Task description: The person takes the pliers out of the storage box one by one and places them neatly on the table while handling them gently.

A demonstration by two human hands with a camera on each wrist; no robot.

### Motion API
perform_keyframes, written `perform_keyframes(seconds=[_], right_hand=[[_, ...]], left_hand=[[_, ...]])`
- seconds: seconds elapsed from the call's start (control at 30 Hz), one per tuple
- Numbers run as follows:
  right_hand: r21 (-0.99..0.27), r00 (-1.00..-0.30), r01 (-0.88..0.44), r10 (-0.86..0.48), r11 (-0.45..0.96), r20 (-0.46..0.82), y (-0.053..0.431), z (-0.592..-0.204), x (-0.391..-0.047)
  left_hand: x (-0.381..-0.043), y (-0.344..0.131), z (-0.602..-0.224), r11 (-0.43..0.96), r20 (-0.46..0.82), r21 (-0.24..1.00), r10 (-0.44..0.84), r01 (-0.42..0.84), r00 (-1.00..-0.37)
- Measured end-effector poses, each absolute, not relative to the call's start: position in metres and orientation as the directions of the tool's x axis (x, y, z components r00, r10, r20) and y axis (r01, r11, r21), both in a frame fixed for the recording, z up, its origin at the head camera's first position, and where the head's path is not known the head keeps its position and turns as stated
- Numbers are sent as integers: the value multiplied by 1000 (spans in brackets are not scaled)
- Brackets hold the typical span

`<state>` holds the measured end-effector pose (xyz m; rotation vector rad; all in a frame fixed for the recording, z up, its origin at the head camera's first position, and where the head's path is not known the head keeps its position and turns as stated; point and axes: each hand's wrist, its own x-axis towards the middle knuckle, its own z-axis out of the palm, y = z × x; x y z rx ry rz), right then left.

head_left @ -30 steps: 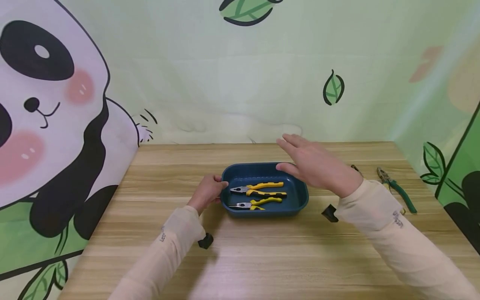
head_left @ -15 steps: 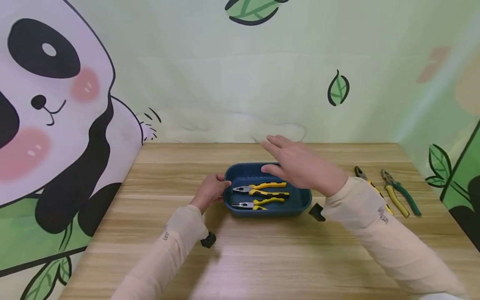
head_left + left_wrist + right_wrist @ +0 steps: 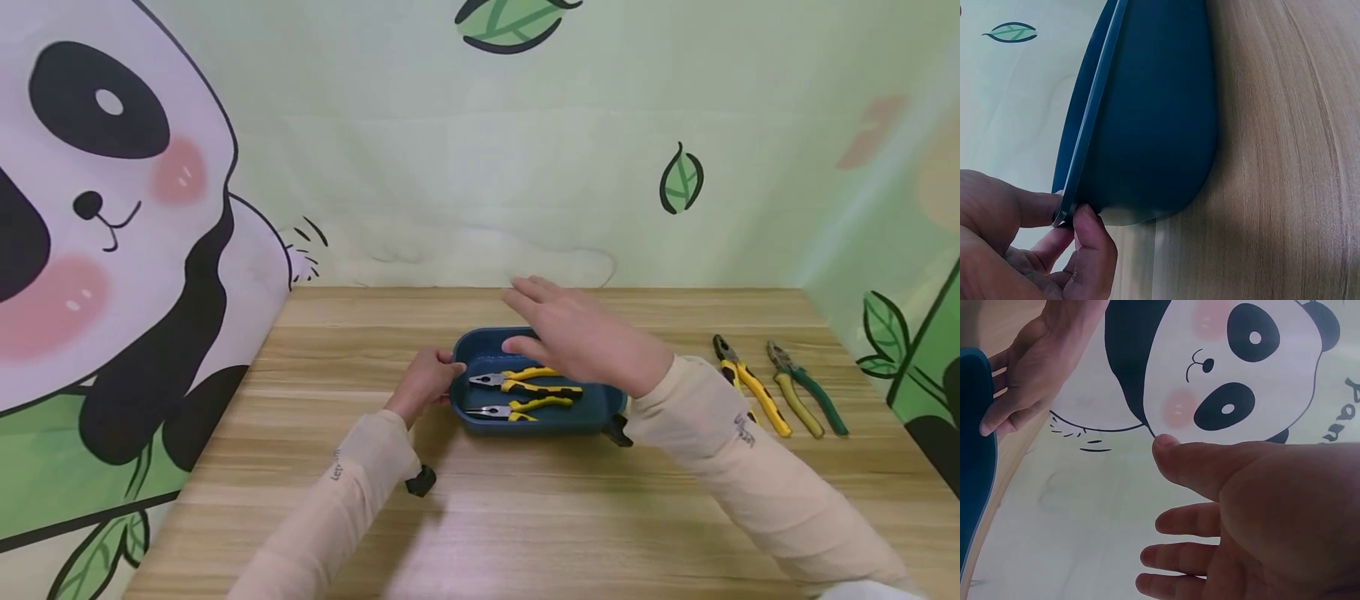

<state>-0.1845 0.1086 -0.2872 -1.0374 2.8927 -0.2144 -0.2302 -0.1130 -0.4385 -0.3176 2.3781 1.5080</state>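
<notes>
A dark blue rectangular tray (image 3: 555, 427) stands on the wooden table. My left hand (image 3: 425, 383) pinches its left rim, thumb over the edge and fingers beneath, as the left wrist view shows close up. Inside the tray lie yellow-and-black combination pliers (image 3: 517, 382) and, nearer me, needle-nose pliers (image 3: 510, 411) with yellow handles. Above the tray's right half, my right hand (image 3: 585, 337) hovers with fingers extended and nothing in it. It hides the tray's back right corner and part of the upper pliers' handle. In the right wrist view its palm and thumb are spread apart.
Right of the tray lie yellow-and-black pliers (image 3: 759, 397), partly behind the right sleeve, and pliers (image 3: 806, 390) with one green and one yellowish handle. The wooden table (image 3: 525, 517) ends at a panda-printed backdrop (image 3: 420, 150). A small black block (image 3: 422, 481) sits at the left cuff.
My right hand has moved left over the tray, uncovering the two pliers on the right. The left hand keeps its hold on the rim. The head view has shifted slightly.
</notes>
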Motion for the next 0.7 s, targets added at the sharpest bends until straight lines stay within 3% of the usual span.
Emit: perform_keyframes(seconds=[0.7], right_hand=[[-158, -760, -637, -649, 755, -32, 97, -287, -192]], left_hand=[[-229, -114, -437, 421, -376, 837, -21, -349, -926]])
